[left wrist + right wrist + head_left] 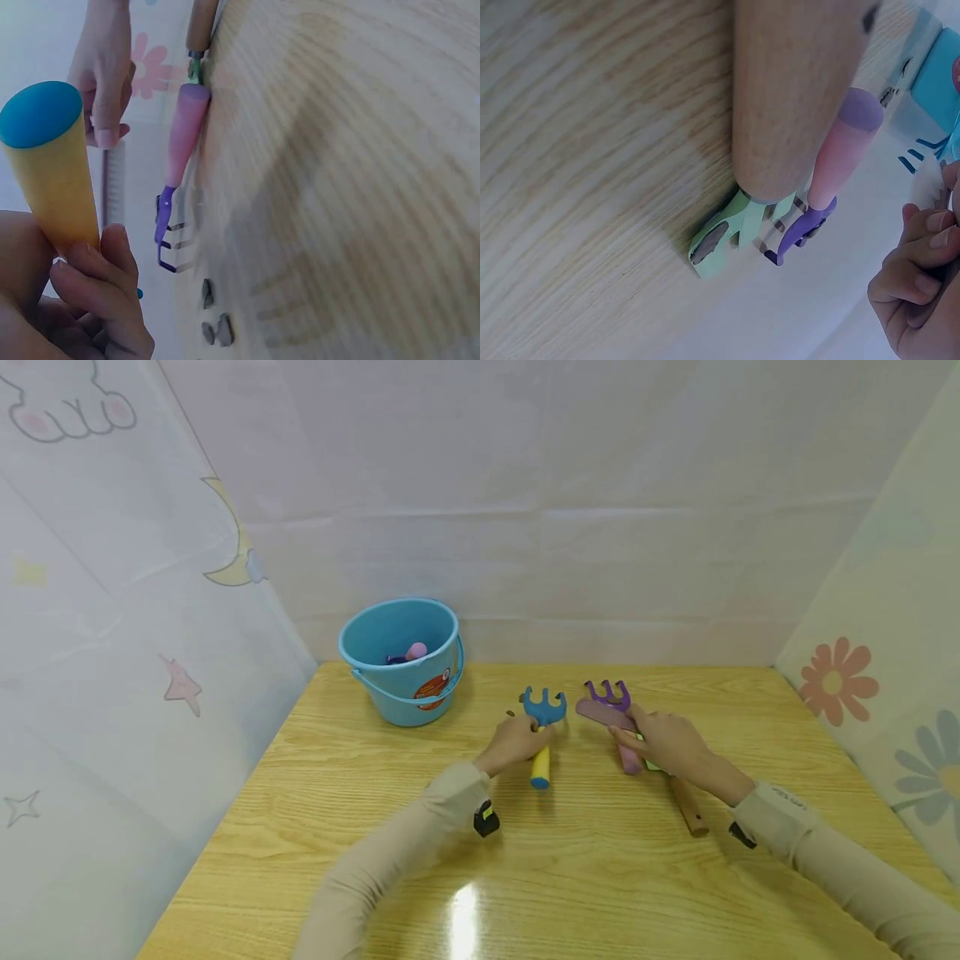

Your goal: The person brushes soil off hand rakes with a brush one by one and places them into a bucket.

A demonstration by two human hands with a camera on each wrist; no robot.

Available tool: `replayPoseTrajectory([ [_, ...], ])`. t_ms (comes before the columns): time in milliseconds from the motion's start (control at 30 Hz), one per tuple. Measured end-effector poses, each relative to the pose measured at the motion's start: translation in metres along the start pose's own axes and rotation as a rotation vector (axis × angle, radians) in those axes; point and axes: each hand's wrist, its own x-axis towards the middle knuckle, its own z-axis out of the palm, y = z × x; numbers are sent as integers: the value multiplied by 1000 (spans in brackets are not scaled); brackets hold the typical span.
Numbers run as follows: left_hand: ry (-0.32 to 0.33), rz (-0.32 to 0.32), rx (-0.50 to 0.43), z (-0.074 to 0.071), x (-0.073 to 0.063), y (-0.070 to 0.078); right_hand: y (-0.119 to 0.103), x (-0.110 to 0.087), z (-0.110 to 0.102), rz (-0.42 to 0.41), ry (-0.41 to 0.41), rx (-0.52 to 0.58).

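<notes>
In the head view my left hand (516,743) grips the yellow handle of a blue hand rake (545,708), its tines pointing away; the left wrist view shows fingers curled round that yellow handle (56,191). My right hand (667,743) pinches a flat mauve strip with a finely ridged edge (600,713); whether it is a comb or a brush is unclear. Beneath that hand lies a purple hand rake with a pink handle (630,760). Beside it rests a light green hand rake, whose wooden handle (688,807) fills much of the right wrist view.
A light blue bucket (412,693) stands at the back left, holding a pink-ended thing (416,651) and something dark purple. Several small dark pieces (224,330) lie on the wooden table (375,827). Cloth-like walls close off the back and both sides.
</notes>
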Motion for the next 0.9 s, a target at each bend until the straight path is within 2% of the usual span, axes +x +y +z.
replayPoseTrajectory([
  [167, 7, -1, 43, -13, 5, 4, 1, 0, 1, 2, -13, -3],
  [400, -18, -20, 7, -30, 6, 9, 0, 0, 1, 21, -20, 17],
  [633, -66, 6, -6, -58, 4, 19, 1, 0, 2, 48, -48, 33],
  [733, -100, 10, -28, -71, 3, 24, 1, 0, 3, 39, -53, 27],
  [900, -120, 29, -43, -88, 1, 31, 0, 0, 3, 23, -41, 27],
])
